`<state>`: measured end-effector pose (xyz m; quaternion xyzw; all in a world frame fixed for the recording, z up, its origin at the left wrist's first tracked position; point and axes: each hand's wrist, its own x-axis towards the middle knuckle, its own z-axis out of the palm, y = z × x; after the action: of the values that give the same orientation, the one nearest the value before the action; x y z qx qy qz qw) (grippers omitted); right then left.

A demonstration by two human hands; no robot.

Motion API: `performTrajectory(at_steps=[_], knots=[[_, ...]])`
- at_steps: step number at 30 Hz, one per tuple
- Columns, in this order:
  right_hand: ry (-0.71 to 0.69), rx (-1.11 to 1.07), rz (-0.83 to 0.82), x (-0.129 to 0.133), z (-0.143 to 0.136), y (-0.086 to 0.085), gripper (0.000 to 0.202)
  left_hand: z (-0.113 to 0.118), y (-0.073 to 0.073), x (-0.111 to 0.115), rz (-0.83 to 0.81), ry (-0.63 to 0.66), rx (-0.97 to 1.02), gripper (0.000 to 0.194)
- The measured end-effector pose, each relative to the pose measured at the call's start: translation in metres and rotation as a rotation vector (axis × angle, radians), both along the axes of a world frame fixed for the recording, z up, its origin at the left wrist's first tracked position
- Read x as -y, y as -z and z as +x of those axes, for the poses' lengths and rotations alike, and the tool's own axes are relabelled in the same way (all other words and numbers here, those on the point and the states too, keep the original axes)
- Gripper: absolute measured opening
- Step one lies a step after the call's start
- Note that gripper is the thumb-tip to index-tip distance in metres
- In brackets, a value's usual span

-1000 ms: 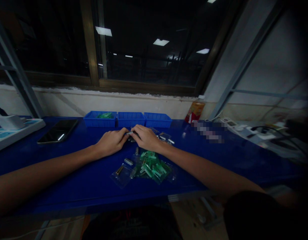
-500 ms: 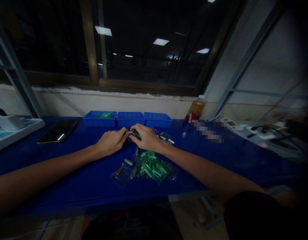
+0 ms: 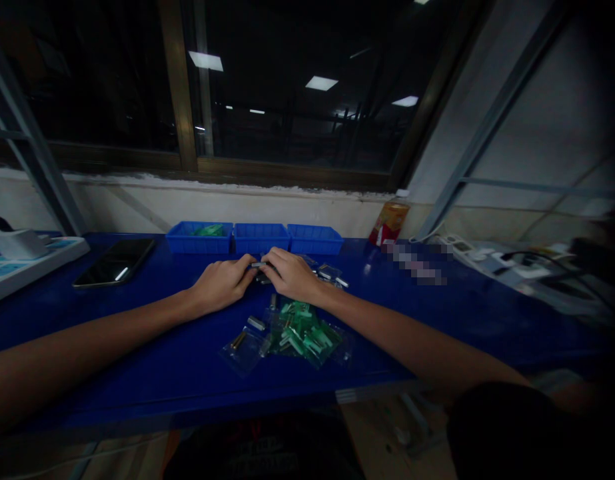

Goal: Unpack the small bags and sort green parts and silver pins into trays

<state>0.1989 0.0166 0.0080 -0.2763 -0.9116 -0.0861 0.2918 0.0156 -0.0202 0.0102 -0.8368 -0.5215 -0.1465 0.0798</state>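
Note:
My left hand (image 3: 222, 283) and my right hand (image 3: 293, 275) meet over the blue table, fingertips closed from both sides on a small silver metal piece (image 3: 258, 265). Its ends are partly covered by my fingers. Just beyond and below the fingertips lie more small metal pieces (image 3: 263, 279), partly hidden. Nearer to me is a heap of green pieces in clear bags (image 3: 307, 333). Left of that heap are a loose silver metal piece (image 3: 256, 323) and a clear bag with brass-coloured pins (image 3: 238, 341). More bagged metal parts (image 3: 330, 272) lie beside my right wrist.
Three blue bins stand along the wall: the left bin (image 3: 180, 245) holds green pieces, beside a middle bin (image 3: 261, 248) and a right bin (image 3: 317, 248). A phone (image 3: 114, 263) and a power strip (image 3: 62, 255) are at left. A red-yellow packet (image 3: 388, 225) stands back right.
The silver piece between my fingertips now lies more level. A green piece that showed under my right fingers is out of sight. My arms have hardly moved.

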Motion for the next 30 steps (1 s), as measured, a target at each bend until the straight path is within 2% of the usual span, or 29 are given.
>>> performTrajectory(at_steps=[9, 23, 30], knots=[[0.006, 0.013, -0.004, 0.0002, -0.0001, -0.0003, 0.022, -0.0014, 0.0012, -0.0015, -0.007, 0.025, 0.022, 0.03], [-0.023, -0.01, -0.027, 0.001, 0.0009, -0.0003, 0.009, 0.0007, -0.0001, 0.0003, -0.001, -0.011, -0.009, 0.031], [-0.008, 0.002, -0.018, 0.0014, 0.0004, -0.0005, 0.016, 0.0, -0.0001, 0.0007, -0.001, 0.023, 0.032, 0.029]])
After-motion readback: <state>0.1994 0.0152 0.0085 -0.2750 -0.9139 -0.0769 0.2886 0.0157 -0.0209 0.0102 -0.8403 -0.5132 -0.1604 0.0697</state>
